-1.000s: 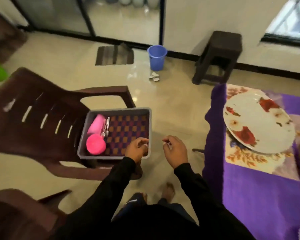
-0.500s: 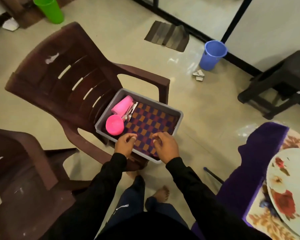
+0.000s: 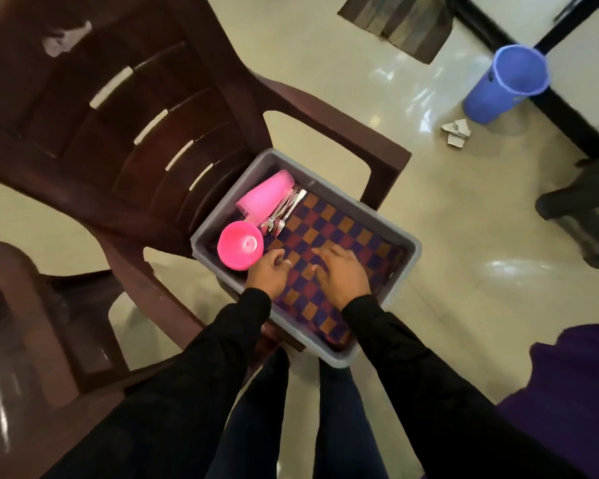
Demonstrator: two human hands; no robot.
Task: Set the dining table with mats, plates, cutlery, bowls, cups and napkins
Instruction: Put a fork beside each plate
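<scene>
- The grey tub [image 3: 400, 236] looks like smooth, matt plastic.
- The checked mat [image 3: 339, 233] lying in it is woven cloth with a coarse, dull weave.
- The pink bowl [image 3: 240, 245] and pink cup [image 3: 265, 197] are glossy plastic.
- The cutlery [image 3: 284, 210] is shiny metal.
- The brown chair [image 3: 146, 108] is moulded plastic with a faint sheen.
- The floor [image 3: 464, 216] is polished and mirror-glossy.
- The blue bucket [image 3: 502, 84] is smooth plastic.
- The sleeves [image 3: 429, 375] are matt black cloth.

Brown chair [image 3: 125, 140] seat bears grey tub [image 3: 408, 250].
</scene>
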